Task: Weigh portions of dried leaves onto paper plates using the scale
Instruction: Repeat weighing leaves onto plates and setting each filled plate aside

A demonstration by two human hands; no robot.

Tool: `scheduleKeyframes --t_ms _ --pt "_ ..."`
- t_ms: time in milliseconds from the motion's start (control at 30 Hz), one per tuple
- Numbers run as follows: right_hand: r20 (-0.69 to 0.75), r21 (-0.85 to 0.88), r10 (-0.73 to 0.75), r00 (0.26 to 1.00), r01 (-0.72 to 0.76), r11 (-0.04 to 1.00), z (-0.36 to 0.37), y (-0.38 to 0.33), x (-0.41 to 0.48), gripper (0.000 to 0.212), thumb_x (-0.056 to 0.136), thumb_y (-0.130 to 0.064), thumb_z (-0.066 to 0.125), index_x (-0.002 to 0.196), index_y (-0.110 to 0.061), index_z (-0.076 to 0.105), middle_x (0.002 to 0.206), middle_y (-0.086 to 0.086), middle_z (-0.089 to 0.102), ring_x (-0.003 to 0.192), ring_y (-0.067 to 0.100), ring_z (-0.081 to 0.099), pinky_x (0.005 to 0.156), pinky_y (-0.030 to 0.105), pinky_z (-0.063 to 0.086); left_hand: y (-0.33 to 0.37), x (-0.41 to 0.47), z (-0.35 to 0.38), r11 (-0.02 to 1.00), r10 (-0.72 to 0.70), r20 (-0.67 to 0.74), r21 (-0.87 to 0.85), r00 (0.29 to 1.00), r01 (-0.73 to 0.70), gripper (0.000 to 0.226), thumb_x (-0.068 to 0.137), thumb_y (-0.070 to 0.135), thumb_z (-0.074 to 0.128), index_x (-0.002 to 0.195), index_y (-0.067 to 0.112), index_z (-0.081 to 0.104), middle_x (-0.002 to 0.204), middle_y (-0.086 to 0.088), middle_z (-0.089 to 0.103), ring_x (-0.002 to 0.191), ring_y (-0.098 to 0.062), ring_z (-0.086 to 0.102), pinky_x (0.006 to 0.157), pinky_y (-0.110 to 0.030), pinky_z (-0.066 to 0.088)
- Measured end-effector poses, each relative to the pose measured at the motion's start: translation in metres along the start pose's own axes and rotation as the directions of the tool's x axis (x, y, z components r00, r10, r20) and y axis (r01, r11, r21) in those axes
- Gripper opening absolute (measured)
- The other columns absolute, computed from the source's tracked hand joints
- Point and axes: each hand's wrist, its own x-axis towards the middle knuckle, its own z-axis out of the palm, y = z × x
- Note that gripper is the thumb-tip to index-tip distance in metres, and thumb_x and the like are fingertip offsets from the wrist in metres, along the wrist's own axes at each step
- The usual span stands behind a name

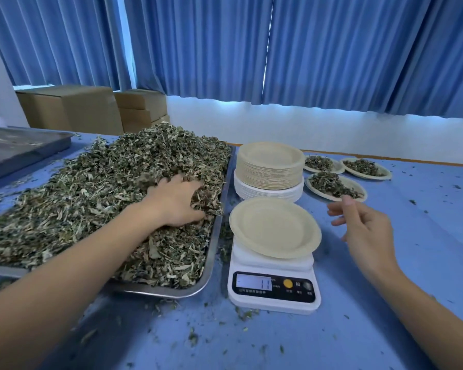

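While a person works at a table (401, 263) covered in blue, their left hand (175, 201) is plunged into a deep heap of dried leaves (91, 193) that fills a large metal tray (216, 231) on the left. The fingers curl down into the heap and close around a handful. The right hand (366, 228) hovers above the table to the right of a scale, its fingers loosely bent and apart, holding nothing. The white digital scale (274, 292) stands just beside the tray's right edge. Its screen is lit, though the reading is too blurred to tell. An empty paper plate (274, 228), beige and round, sits on the scale with no leaves in it. Behind the scale stands a tall stack of beige plates (269, 166), resting on a shorter stack of white plates (267, 193). To the right of the stacks lie three filled plates, each holding a small mound of leaves: the nearest plate (356, 185) just beyond the right hand's fingertips, and behind it the far left plate (340, 168) and the far right plate (386, 175) side by side. Loose leaf crumbs are scattered over the table. At the far left sits a second metal tray (19, 153), with what it holds not clear. Cardboard boxes (70, 108) stand behind it, and blue curtains (318, 49) hang across the back.
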Motion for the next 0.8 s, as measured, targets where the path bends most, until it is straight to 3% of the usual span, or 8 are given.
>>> scheduleKeyframes --t_ms 67,133,267,467,633,800 --pt "0.049 -0.030 0.038 0.998 -0.036 0.999 0.000 0.012 -0.002 0.040 0.107 -0.044 0.046 0.085 -0.027 0.076 0.086 -0.015 0.075 0.074 0.006 0.068 0.069 0.042 0.054 0.001 0.002 0.007 0.992 -0.014 0.070 0.125 0.997 0.005 0.083 0.084 0.064 0.065 0.154 0.040 0.029 0.162 -0.014 0.023 0.145 -0.046 0.027 0.114 -0.062 0.030" --pt "0.083 -0.051 0.053 0.995 -0.048 0.998 -0.001 0.018 -0.003 0.042 0.106 -0.044 0.047 0.085 -0.026 0.077 0.083 -0.013 0.075 0.073 0.006 0.068 0.071 0.041 0.056 0.006 0.001 0.009 0.983 -0.003 0.005 0.185 1.000 0.002 0.075 0.082 0.061 0.070 0.147 0.034 0.042 0.151 -0.012 0.041 0.134 -0.042 0.044 0.106 -0.058 0.040" --pt "0.105 -0.077 0.027 0.994 -0.019 0.997 0.000 0.018 -0.003 0.041 0.105 -0.044 0.049 0.083 -0.025 0.077 0.079 -0.014 0.075 0.071 0.005 0.068 0.069 0.036 0.055 0.011 -0.005 0.009 0.982 0.104 -0.133 0.169 0.986 -0.081 0.039 0.082 0.031 0.079 0.116 0.019 0.066 0.112 -0.008 0.069 0.101 -0.032 0.067 0.090 -0.048 0.056" --pt "0.096 -0.056 0.019 0.995 -0.014 0.998 -0.003 0.023 -0.001 0.039 0.105 -0.041 0.051 0.082 -0.024 0.077 0.078 -0.013 0.076 0.070 0.006 0.069 0.069 0.036 0.055 0.011 -0.009 0.004 0.999 0.054 -0.279 0.015 0.959 -0.052 0.009 0.085 0.011 0.074 0.085 0.018 0.067 0.080 -0.005 0.066 0.075 -0.029 0.065 0.072 -0.040 0.057" --pt "0.097 -0.046 0.014 0.995 -0.010 0.999 -0.003 0.026 0.001 0.040 0.105 -0.042 0.051 0.081 -0.024 0.078 0.077 -0.012 0.076 0.069 0.006 0.069 0.066 0.033 0.051 0.007 -0.010 -0.005 0.992 -0.022 -0.393 -0.124 0.919 -0.029 0.018 0.087 0.029 0.078 0.100 0.019 0.070 0.091 -0.006 0.072 0.075 -0.028 0.062 0.071 -0.038 0.054" --pt "0.108 -0.060 0.021 0.994 -0.015 0.998 -0.003 0.028 0.001 0.041 0.105 -0.043 0.051 0.081 -0.024 0.078 0.077 -0.013 0.076 0.069 0.004 0.069 0.068 0.033 0.052 0.003 -0.009 -0.012 0.975 -0.111 -0.421 -0.221 0.900 0.017 0.023 0.089 0.028 0.077 0.107 0.017 0.070 0.095 -0.008 0.072 0.082 -0.031 0.069 0.080 -0.044 0.059"
